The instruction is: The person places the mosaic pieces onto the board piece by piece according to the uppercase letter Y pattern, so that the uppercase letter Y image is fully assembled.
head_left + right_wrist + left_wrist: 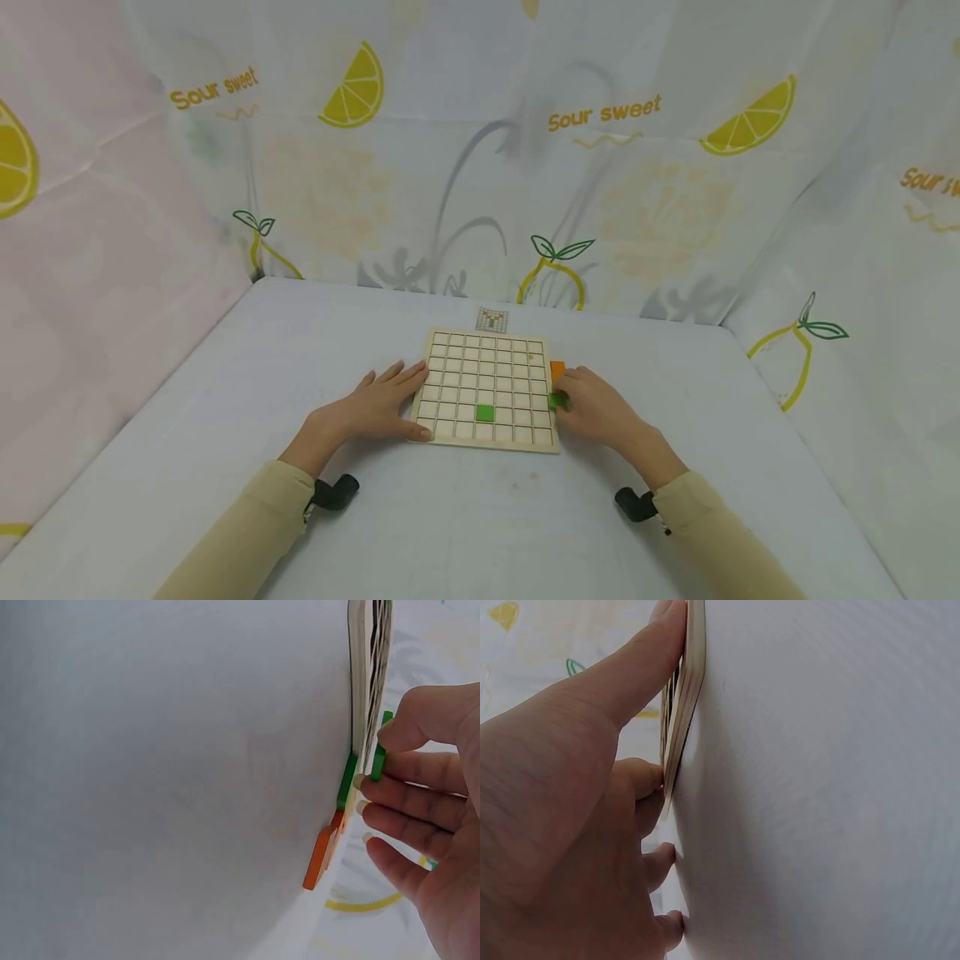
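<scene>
A square wooden grid board [551, 450] lies on the white table, with one green tile [485, 412] in a cell near its front. My left hand [378, 406] rests at the board's left side, fingers extended; its thumb [649, 664] lies on the front corner. Beside the right edge, my right hand [596, 407] pinches a green square tile [381, 750] between thumb and index finger. Under that hand, another green tile [346, 782] and some orange tiles [319, 859] lie on the table along the board. The hand partly hides these tiles in the head view.
Behind the board lies a small printed grid card [492, 320] with a coloured pattern. White cloth [480, 167] printed with lemons hangs around the table's back and sides. A black wrist camera [335, 492] sits at the left cuff, another [635, 505] at the right.
</scene>
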Demonstrator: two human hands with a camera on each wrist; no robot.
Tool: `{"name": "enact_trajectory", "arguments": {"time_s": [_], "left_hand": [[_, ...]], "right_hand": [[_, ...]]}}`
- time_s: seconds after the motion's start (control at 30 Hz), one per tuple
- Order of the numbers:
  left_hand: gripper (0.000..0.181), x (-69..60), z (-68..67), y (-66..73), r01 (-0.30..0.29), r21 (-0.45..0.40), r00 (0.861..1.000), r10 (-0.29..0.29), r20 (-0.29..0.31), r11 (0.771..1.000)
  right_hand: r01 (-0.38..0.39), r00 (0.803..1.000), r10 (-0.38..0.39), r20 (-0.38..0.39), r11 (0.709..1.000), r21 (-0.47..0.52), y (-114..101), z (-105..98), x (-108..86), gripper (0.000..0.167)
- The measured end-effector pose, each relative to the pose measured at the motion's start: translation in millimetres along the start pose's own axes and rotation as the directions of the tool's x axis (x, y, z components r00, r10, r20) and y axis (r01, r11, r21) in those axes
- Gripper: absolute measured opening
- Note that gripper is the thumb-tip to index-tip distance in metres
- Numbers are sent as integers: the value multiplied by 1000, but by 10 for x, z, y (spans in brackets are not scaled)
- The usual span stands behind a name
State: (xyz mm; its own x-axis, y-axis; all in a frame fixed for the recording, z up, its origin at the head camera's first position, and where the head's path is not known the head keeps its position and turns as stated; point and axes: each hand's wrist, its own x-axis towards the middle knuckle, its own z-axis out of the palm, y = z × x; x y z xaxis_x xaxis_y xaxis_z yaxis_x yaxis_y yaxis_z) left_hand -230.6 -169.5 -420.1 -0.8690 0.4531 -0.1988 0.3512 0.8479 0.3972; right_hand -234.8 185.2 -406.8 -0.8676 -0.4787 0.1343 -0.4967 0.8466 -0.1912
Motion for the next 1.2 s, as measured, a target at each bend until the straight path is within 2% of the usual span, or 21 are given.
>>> {"name": "enact_trajectory", "arguments": {"time_s": [0.23,0.57,0.93,1.2], "left_hand": [[110,1,1,-4,-1,-7,1000,1,-1,1000],[109,-2,3,-14,0,-6,1000,0,-4,1000],[109,3,14,-15,-11,6,1000,11,-6,1000],[109,-6,8,-19,-9,1,1000,9,0,1000]], "right_hand": [[15,1000,-14,-23,999,36,-59,-1,47,18],[90,994,-87,-62,995,36,-123,82,159,18],[101,993,-99,-58,994,42,-175,86,259,14],[96,995,-94,-34,994,56,-214,75,366,17]]}}
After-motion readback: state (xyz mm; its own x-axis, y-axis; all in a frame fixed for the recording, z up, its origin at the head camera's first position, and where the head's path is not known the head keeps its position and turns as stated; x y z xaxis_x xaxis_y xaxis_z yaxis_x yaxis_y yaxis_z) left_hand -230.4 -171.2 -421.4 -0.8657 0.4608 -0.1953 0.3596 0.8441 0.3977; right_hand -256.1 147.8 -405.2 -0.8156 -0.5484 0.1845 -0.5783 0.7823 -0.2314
